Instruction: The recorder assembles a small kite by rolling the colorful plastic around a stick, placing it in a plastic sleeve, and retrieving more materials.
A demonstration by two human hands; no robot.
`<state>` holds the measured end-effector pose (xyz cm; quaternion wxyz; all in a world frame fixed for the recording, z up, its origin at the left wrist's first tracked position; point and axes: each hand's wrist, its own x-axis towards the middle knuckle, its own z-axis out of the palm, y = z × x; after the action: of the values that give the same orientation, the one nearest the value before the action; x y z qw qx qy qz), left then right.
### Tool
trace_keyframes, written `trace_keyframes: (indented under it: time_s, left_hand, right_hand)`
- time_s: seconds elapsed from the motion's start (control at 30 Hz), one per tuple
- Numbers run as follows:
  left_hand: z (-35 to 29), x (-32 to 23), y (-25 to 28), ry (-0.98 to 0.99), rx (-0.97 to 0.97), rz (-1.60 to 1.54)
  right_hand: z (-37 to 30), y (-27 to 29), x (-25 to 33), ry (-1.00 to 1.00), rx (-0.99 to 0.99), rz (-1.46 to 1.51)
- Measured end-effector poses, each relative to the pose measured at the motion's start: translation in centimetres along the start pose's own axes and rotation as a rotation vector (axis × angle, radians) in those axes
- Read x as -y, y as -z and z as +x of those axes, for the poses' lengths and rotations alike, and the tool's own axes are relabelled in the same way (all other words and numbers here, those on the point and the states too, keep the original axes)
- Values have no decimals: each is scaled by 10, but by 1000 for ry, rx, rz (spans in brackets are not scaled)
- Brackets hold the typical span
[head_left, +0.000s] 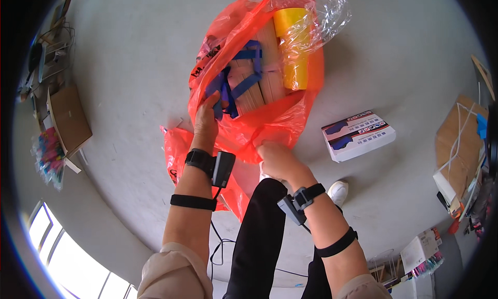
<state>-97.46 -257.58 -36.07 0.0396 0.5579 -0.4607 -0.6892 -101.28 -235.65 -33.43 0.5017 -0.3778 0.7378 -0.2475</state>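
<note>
A large red plastic bag (228,44) stands on the floor in front of me with its mouth open. Inside are brown cardboard-like blocks (267,44), a bundle of blue straps (246,81) and yellow rolls (294,65) in clear wrap. My left hand (206,123) is closed at the bag's left rim, beside the blue straps; some of its fingers are hidden. At the near rim, my right hand (280,161) is closed on the bag's gathered film, with the fingertips out of sight. Loose red film hangs down between my forearms.
On the floor right of the bag lies a white box (358,135) with blue glove pictures. Cardboard boxes stand at the left (70,120) and right (456,138). My shoe (338,192) is close to the white box. A black cable (220,242) runs beside my leg.
</note>
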Motion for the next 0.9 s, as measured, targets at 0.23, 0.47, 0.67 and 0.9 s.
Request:
trace_keyframes:
  time_s: [0.23, 0.47, 0.67, 0.9]
  left_hand:
    - [-16, -4, -8, -16, 421, 312]
    - [-20, 6, -20, -96, 741, 685]
    - [-32, 6, -24, -137, 834, 743]
    - [-35, 2, -28, -76, 921, 924]
  right_hand:
    - [11, 9, -13, -240, -452, 1275]
    - [38, 10, 1, -389, -326, 1843]
    - [36, 8, 2, -415, -417, 2032]
    - [34, -6, -23, -511, -341, 2161]
